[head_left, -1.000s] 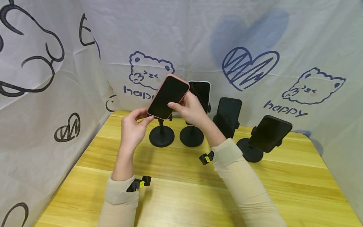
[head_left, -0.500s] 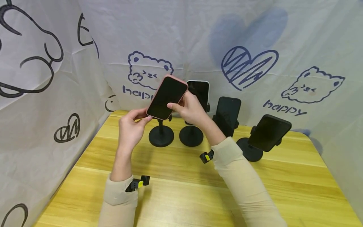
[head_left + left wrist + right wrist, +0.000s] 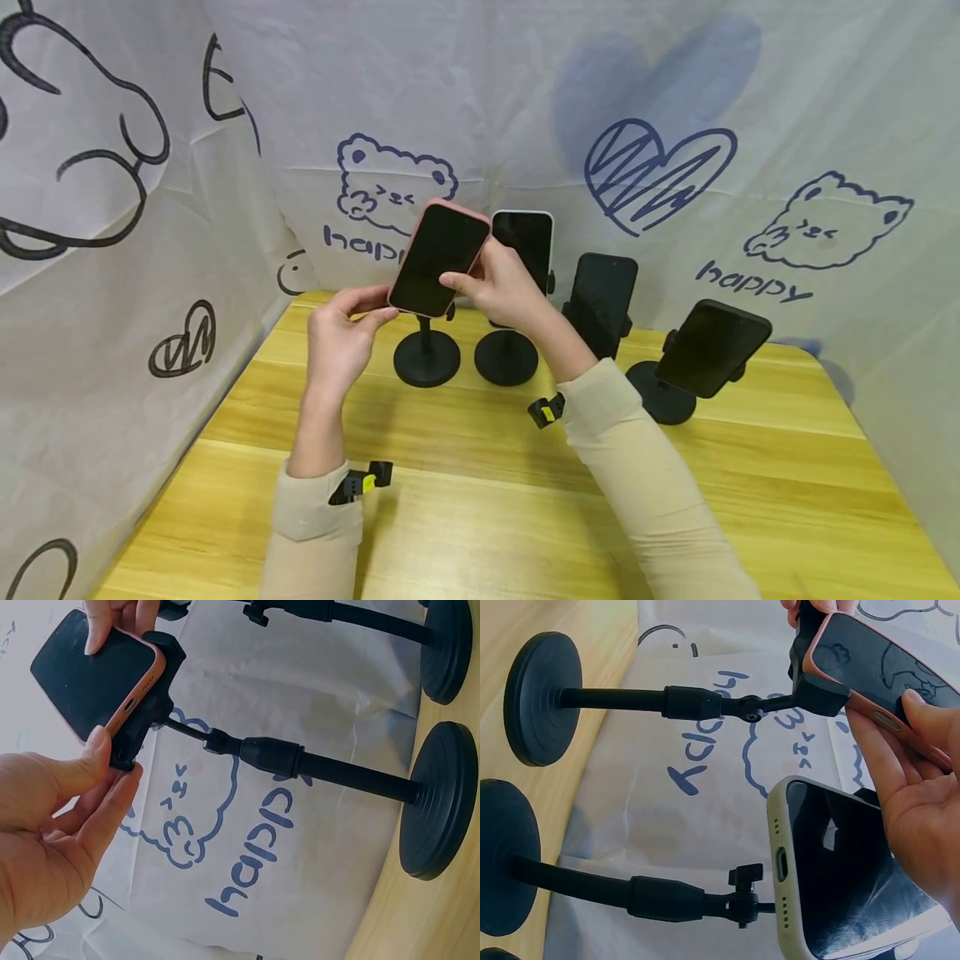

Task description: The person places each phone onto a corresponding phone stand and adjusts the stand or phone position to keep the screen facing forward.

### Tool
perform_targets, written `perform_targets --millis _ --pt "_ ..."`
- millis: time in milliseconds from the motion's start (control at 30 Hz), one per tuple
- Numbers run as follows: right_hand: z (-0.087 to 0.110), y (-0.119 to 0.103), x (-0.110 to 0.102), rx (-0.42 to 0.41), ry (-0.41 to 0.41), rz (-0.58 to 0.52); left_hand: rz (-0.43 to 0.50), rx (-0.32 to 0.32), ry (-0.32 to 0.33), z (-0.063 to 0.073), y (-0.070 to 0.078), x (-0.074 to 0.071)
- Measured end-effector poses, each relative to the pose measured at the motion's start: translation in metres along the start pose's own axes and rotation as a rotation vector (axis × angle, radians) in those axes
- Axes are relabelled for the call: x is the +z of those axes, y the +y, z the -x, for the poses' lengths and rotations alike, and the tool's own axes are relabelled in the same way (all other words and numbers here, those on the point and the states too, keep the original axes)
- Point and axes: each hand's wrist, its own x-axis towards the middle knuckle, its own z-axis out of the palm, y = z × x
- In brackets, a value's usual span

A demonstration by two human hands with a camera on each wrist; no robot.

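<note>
A pink-cased smartphone [image 3: 438, 260], its screen dark, is tilted at the head of a black phone stand [image 3: 427, 359]. With thumb on the screen and fingers behind, my right hand [image 3: 504, 283] holds the phone by its right side. At the lower left corner, my left hand [image 3: 339, 333] pinches the stand's black clamp [image 3: 154, 705], the thumb tip right by the phone's edge. In the left wrist view the clamp lies along the phone's bottom edge. The right wrist view shows one clamp end [image 3: 821, 694] against the case corner, and the phone's far part is cut off.
Just right stands a white-cased phone [image 3: 528, 242] on its own stand [image 3: 506, 358]. Farther right are two dark phones on stands, one upright [image 3: 602, 292] and one tilted sideways [image 3: 712, 346]. The wooden table [image 3: 450, 517] backs onto a printed white cloth [image 3: 525, 100].
The pink-cased phone has turned slightly more upright, its top shifting left. Both hands stay on the phone and clamp, the left moving a little left.
</note>
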Motion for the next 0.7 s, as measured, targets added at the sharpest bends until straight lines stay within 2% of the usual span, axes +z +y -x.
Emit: perform_targets --millis 100,500,700 --pt "-0.001 -0.002 -0.001 0.003 -0.016 0.008 0.014 0.010 -0.006 -0.001 -0.002 -0.002" --pt "-0.009 -0.015 -0.003 0.070 -0.117 0.115 0.008 -0.048 -0.035 -0.001 -0.003 -0.005" --pt "-0.014 -0.025 -0.004 0.114 -0.180 0.141 0.000 -0.051 -0.029 -0.002 -0.002 -0.005"
